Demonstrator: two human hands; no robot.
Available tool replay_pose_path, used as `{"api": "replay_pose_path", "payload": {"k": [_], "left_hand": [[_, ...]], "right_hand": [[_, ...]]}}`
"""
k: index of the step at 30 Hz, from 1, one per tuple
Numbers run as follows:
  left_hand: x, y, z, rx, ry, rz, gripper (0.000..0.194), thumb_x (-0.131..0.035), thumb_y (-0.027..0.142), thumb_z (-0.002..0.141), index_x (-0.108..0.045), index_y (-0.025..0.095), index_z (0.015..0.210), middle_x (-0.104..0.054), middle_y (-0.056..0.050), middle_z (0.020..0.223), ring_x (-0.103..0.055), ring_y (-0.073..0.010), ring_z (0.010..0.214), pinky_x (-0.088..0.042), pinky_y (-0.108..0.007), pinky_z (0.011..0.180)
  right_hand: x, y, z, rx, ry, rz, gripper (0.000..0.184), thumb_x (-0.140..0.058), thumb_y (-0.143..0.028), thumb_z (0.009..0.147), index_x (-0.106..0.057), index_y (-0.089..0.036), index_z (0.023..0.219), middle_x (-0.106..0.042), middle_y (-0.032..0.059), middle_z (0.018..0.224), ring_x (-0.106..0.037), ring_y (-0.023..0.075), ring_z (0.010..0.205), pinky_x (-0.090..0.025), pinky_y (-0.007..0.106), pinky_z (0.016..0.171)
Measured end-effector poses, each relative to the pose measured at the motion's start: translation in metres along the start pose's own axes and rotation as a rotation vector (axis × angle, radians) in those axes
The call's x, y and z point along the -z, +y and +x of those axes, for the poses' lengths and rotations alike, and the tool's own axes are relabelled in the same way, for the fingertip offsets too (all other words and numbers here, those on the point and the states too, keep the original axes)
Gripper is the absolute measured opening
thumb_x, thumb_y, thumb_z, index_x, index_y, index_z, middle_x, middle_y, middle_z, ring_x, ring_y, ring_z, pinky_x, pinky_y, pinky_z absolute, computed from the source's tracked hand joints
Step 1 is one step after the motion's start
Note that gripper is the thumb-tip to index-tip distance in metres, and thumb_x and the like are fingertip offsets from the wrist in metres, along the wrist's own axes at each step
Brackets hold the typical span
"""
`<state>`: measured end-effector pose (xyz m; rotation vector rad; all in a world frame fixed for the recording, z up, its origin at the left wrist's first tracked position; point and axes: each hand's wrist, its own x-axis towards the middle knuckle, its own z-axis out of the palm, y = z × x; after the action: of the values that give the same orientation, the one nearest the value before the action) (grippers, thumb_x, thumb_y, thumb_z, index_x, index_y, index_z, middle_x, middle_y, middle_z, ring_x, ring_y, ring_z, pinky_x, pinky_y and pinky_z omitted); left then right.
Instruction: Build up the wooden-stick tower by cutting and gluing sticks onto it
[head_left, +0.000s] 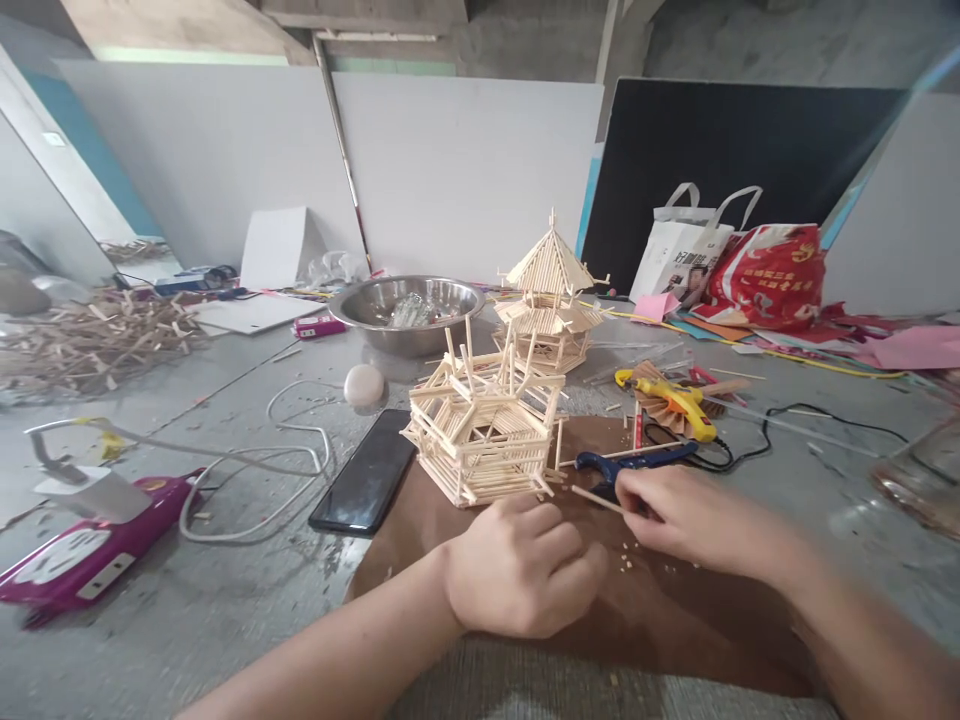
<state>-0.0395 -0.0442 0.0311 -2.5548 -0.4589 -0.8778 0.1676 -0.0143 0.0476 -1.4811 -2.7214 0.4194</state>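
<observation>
Just beyond the curled left hand point(529, 570), whose hold I could not tell, the hexagonal stick model point(480, 482) stood on the brown sheet point(675, 625), while the farther right hand point(667, 510) pinched a thin wooden stick point(595, 498), lengthwise pointing left toward the model.

A single view from a camera worn on the person's head, facing forward and down: left hand point(529, 567) and right hand point(667, 505) close below, grey surface point(247, 620) stretching away to upright white panels point(465, 170) farther off.
</observation>
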Motion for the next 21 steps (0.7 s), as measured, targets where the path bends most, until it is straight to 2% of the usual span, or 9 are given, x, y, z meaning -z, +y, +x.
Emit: {"api": "replay_pose_path", "payload": {"k": [3, 4, 7, 10, 14, 18, 21], "left_hand": [[0.024, -0.017, -0.001, 0.111, 0.194, 0.069, 0.016, -0.049, 0.018, 0.073, -0.054, 0.017, 0.088, -0.058, 0.000, 0.062, -0.050, -0.0125, 0.054, -0.039, -0.027, 0.047], [0.032, -0.025, -0.003, 0.170, 0.275, 0.104, 0.019, -0.049, 0.014, 0.071, -0.054, 0.018, 0.089, -0.059, 0.000, 0.065, -0.051, -0.0123, 0.057, -0.040, -0.026, 0.050], [0.047, -0.050, -0.010, 0.330, 0.481, 0.211, 0.023, -0.051, 0.006, 0.067, -0.055, 0.018, 0.086, -0.059, -0.001, 0.071, -0.053, -0.0128, 0.063, -0.042, -0.026, 0.054], [0.049, -0.070, -0.020, 0.469, 0.508, 0.299, 0.021, -0.051, 0.007, 0.068, -0.056, 0.018, 0.084, -0.058, -0.001, 0.071, -0.052, -0.0131, 0.063, -0.044, -0.027, 0.057], [0.040, -0.083, -0.030, 0.556, 0.418, 0.330, 0.017, -0.048, 0.008, 0.069, -0.057, 0.018, 0.080, -0.059, -0.002, 0.070, -0.052, -0.0138, 0.062, -0.044, -0.028, 0.059], [0.034, -0.086, -0.035, 0.566, 0.354, 0.293, 0.018, -0.046, 0.008, 0.069, -0.058, 0.018, 0.077, -0.059, -0.002, 0.068, -0.052, -0.0142, 0.064, -0.044, -0.028, 0.060], [0.031, -0.085, -0.036, 0.539, 0.321, 0.253, 0.019, -0.046, 0.007, 0.069, -0.060, 0.017, 0.077, -0.061, -0.002, 0.069, -0.053, -0.0137, 0.065, -0.044, -0.027, 0.060]], "right_hand": [[0.017, -0.003, 0.000, -0.014, 0.118, 0.089, 0.010, -0.041, -0.024, 0.079, -0.050, -0.023, 0.074, -0.059, -0.0014, 0.063, -0.050, 0.0129, 0.054, -0.031, 0.024, 0.051], [0.021, -0.004, 0.002, 0.004, 0.167, 0.104, 0.011, -0.041, -0.026, 0.080, -0.051, -0.024, 0.076, -0.060, -0.0014, 0.066, -0.052, 0.0134, 0.057, -0.033, 0.025, 0.054], [0.031, -0.010, 0.015, 0.133, 0.324, 0.140, 0.014, -0.039, -0.030, 0.083, -0.053, -0.025, 0.083, -0.062, -0.0002, 0.080, -0.055, 0.0145, 0.071, -0.038, 0.026, 0.064], [0.035, -0.016, 0.035, 0.259, 0.440, 0.168, 0.016, -0.041, -0.030, 0.083, -0.056, -0.025, 0.086, -0.061, 0.0013, 0.085, -0.055, 0.0148, 0.076, -0.038, 0.026, 0.069], [0.039, -0.023, 0.060, 0.313, 0.523, 0.184, 0.018, -0.044, -0.025, 0.081, -0.059, -0.024, 0.090, -0.058, 0.0025, 0.090, -0.053, 0.0131, 0.072, -0.039, 0.027, 0.069], [0.040, -0.025, 0.075, 0.315, 0.510, 0.217, 0.019, -0.046, -0.020, 0.078, -0.061, -0.023, 0.089, -0.058, 0.0012, 0.087, -0.051, 0.0100, 0.064, -0.039, 0.026, 0.064], [0.039, -0.023, 0.081, 0.327, 0.501, 0.248, 0.017, -0.048, -0.019, 0.076, -0.062, -0.022, 0.085, -0.060, 0.0009, 0.084, -0.053, 0.0111, 0.068, -0.040, 0.026, 0.065]]}}
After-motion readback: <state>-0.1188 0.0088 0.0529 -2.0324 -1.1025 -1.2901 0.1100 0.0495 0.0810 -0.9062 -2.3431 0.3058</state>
